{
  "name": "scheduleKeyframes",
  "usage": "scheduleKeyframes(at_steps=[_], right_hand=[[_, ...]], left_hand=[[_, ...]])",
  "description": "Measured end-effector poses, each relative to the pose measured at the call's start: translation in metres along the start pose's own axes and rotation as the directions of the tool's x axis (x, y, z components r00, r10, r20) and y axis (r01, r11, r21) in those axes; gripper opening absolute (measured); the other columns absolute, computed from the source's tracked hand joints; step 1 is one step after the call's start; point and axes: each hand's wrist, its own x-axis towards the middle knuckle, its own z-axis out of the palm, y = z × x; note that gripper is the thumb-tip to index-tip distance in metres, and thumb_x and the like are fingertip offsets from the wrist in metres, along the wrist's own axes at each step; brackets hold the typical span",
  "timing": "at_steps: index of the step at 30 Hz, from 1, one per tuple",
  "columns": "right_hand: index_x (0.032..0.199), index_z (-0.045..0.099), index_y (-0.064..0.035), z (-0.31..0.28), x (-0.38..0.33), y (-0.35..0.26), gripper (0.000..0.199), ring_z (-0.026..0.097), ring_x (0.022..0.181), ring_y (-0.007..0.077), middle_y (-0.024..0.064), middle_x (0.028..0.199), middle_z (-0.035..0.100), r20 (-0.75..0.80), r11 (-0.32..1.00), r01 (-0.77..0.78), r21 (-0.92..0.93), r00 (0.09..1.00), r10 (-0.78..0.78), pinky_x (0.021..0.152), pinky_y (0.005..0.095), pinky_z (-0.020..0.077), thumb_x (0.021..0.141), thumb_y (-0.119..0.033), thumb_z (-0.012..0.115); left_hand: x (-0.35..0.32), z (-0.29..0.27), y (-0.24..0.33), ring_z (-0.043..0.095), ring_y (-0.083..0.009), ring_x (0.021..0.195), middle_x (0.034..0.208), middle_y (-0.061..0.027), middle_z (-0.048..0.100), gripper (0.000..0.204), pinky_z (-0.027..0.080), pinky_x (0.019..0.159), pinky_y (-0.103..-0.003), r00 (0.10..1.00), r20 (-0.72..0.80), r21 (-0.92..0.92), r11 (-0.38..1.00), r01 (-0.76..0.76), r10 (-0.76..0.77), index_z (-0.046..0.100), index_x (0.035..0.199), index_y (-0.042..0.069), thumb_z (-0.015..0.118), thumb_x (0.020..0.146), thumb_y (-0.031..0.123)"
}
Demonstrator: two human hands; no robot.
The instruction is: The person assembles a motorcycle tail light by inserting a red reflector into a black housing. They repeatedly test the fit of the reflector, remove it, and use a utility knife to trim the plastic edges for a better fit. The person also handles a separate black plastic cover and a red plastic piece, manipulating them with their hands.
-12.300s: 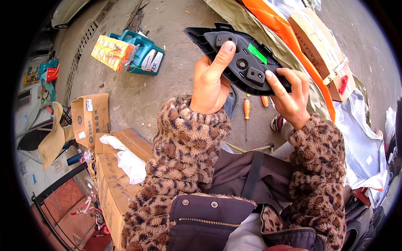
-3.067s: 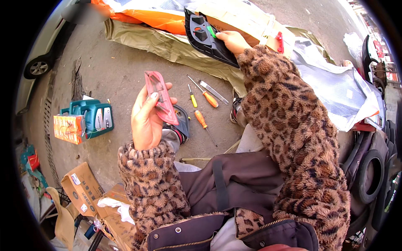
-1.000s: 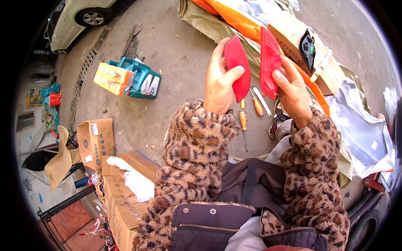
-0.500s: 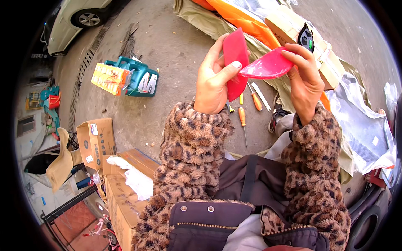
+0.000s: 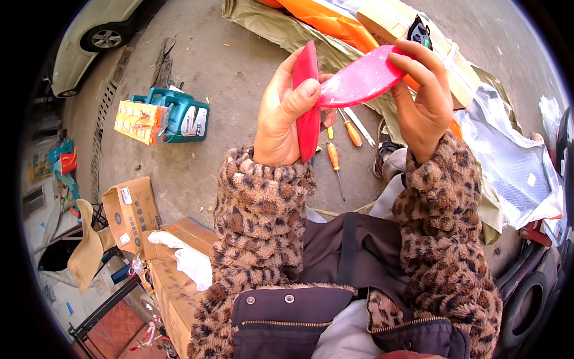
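Concrete ground [image 5: 239, 66] lies beneath both hands' fingers [image 5: 305, 93], clamped on red lenses [image 5: 359, 81].

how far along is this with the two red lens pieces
Done: both red lenses are off the black housing, which lies on the cardboard. In hand: the left hand grips one red lens edge-on; the right hand holds the other red lens flat against it. Left: the screwdrivers lie unused on the ground.
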Motion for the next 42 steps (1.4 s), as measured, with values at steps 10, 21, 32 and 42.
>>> scheduleKeyframes(at_steps=[10, 21, 32, 42], right_hand=[[0.115, 0.068, -0.0027, 0.007, -0.004, 0.001, 0.035, 0.063, 0.094, 0.0177, 0.0093, 0.112, 0.065, 0.023, 0.973, -0.143, 0.179, 0.99, 0.141, 0.082, 0.0287, 0.0495, 0.081, 0.001, 0.076], [0.115, 0.068, -0.003, 0.004, -0.005, 0.003, 0.035, 0.063, 0.096, 0.0181, 0.0093, 0.11, 0.065, 0.041, 0.974, -0.121, 0.19, 0.992, 0.116, 0.084, 0.0285, 0.0498, 0.081, 0.002, 0.076], [0.114, 0.068, -0.0032, 0.001, -0.001, -0.002, 0.036, 0.065, 0.095, 0.0196, 0.0103, 0.109, 0.064, 0.038, 0.991, -0.057, 0.122, 0.998, 0.053, 0.083, 0.0299, 0.0516, 0.08, 0.003, 0.077], [0.128, 0.056, 0.0038, 0.004, -0.006, -0.01, 0.048, 0.058, 0.108, 0.0187, 0.012, 0.119, 0.057, 0.001, 0.958, -0.121, 0.261, 0.992, 0.125, 0.094, 0.0302, 0.048, 0.083, 0.008, 0.074]], left_hand=[[-0.002, -0.01, -0.001, 0.045, -0.0105, 0.073, 0.096, -0.0082, 0.059, 0.058, 0.043, 0.058, -0.026, 0.999, 0.0, -0.049, 0.997, 0.054, -0.054, 0.039, 0.141, 0.001, 0.053, 0.101, 0.04], [-0.001, -0.009, 0.001, 0.047, -0.0116, 0.07, 0.096, -0.0079, 0.057, 0.065, 0.044, 0.055, -0.027, 0.998, -0.064, 0.079, 0.997, 0.015, -0.01, 0.04, 0.139, 0.0, 0.062, 0.097, 0.044], [-0.003, -0.01, 0.008, 0.05, -0.0116, 0.072, 0.096, -0.0051, 0.055, 0.064, 0.045, 0.056, -0.028, 0.993, -0.114, 0.106, 0.994, 0.023, -0.011, 0.043, 0.137, 0.002, 0.069, 0.092, 0.039], [-0.002, -0.022, 0.005, 0.058, -0.0141, 0.07, 0.101, -0.0097, 0.064, 0.057, 0.052, 0.055, -0.031, 0.995, -0.095, -0.048, 0.999, 0.007, -0.012, 0.045, 0.135, 0.005, 0.074, 0.091, 0.027]])
